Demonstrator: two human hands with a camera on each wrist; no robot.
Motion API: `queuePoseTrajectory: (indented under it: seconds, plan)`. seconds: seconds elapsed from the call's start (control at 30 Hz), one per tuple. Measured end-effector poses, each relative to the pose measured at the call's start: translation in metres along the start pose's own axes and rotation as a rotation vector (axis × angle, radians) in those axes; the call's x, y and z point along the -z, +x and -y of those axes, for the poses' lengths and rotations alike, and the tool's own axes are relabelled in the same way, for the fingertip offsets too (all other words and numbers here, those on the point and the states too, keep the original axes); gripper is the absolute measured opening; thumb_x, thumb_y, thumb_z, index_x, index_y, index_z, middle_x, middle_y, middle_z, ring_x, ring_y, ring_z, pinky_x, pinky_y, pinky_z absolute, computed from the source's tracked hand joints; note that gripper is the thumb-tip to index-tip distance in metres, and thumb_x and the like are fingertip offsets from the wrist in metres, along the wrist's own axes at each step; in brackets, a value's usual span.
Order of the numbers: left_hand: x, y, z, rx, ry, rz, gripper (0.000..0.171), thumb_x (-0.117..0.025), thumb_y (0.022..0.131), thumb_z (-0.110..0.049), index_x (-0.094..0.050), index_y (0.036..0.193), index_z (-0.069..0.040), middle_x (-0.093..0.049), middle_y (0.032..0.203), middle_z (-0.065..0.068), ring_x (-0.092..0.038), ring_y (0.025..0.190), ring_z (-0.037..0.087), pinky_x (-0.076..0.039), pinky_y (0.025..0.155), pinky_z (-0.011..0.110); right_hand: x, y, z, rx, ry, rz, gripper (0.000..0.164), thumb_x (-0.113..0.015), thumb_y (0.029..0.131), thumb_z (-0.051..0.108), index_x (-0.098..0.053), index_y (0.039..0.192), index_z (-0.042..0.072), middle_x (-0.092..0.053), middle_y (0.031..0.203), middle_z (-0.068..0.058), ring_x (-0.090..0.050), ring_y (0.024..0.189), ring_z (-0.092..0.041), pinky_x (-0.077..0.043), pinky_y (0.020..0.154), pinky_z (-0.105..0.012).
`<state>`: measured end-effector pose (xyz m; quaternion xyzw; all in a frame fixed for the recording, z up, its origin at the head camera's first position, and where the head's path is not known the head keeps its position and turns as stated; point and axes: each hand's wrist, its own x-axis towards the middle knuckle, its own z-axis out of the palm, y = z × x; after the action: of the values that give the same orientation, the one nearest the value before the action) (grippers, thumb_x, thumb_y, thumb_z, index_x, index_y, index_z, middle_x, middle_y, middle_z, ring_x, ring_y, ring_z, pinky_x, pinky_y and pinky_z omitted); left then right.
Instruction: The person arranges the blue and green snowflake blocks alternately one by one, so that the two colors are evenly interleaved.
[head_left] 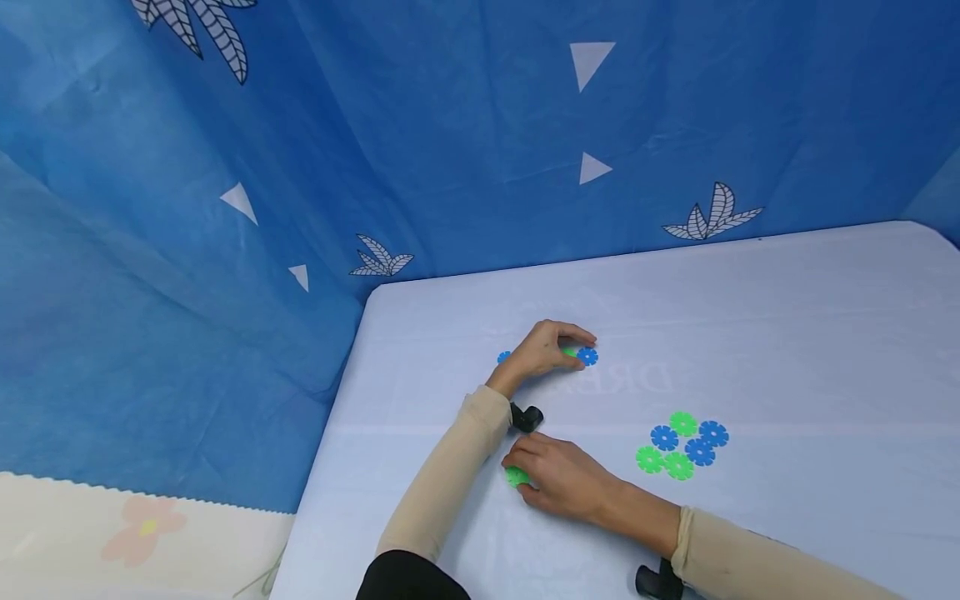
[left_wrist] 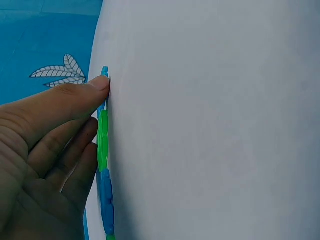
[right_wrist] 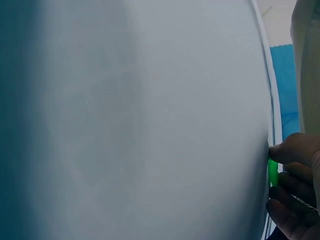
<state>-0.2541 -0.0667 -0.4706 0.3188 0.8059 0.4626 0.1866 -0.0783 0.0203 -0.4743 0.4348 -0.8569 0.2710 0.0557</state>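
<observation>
Toward the back of the table, my left hand (head_left: 538, 350) pinches a blue notched plastic disc (head_left: 588, 357) between thumb and fingers. A green disc (head_left: 568, 352) lies against it, and another blue disc (head_left: 504, 357) shows beyond the wrist. Seen edge-on in the left wrist view, green (left_wrist: 103, 140) and blue discs (left_wrist: 107, 200) form a row along the table; the hand hides part of it in the head view. Closer to the body, my right hand (head_left: 566, 477) holds a green disc (head_left: 517, 477) by its edges, low over the white cloth.
Right of my right hand lies a loose cluster of several green (head_left: 678, 466) and blue discs (head_left: 664, 437). White cloth covers the table (head_left: 825, 350). A blue patterned curtain (head_left: 480, 125) hangs along the back and left. Black camera mounts (head_left: 528, 418) sit at both wrists.
</observation>
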Motion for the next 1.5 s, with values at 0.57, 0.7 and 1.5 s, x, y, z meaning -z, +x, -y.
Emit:
queuePoseTrajectory:
  seconds: [0.57, 0.7, 1.5]
  plan:
    - [0.0, 0.002, -0.002, 0.014, 0.013, -0.008, 0.038, -0.078, 0.08, 0.002, -0.071, 0.117, -0.004, -0.072, 0.112, 0.004, -0.064, 0.108, 0.009, -0.048, 0.091, 0.018, 0.011, 0.003, -0.003, -0.025, 0.078, 0.159, 0.026, -0.077, 0.084, 0.013, -0.072, 0.108, 0.006, -0.061, 0.107, -0.001, -0.057, 0.103, -0.015, -0.05, 0.09, -0.028]
    - [-0.001, 0.001, -0.001, 0.015, 0.017, -0.009, 0.037, -0.078, 0.081, 0.001, -0.072, 0.117, -0.005, -0.072, 0.113, 0.003, -0.064, 0.108, 0.009, -0.047, 0.092, 0.018, 0.01, 0.002, -0.002, -0.059, 0.103, 0.152, 0.023, -0.076, 0.084, 0.014, -0.072, 0.106, 0.011, -0.057, 0.105, 0.003, -0.056, 0.1, -0.012, -0.05, 0.086, -0.025]
    - [-0.001, 0.0, 0.002, -0.007, 0.036, -0.009, 0.036, -0.078, 0.082, 0.0, -0.072, 0.117, -0.006, -0.071, 0.115, 0.003, -0.063, 0.109, 0.008, -0.047, 0.093, 0.018, 0.015, -0.003, -0.002, 0.011, 0.067, 0.165, 0.026, -0.074, 0.084, 0.012, -0.074, 0.109, 0.007, -0.063, 0.108, 0.001, -0.06, 0.101, -0.011, -0.051, 0.088, -0.025]
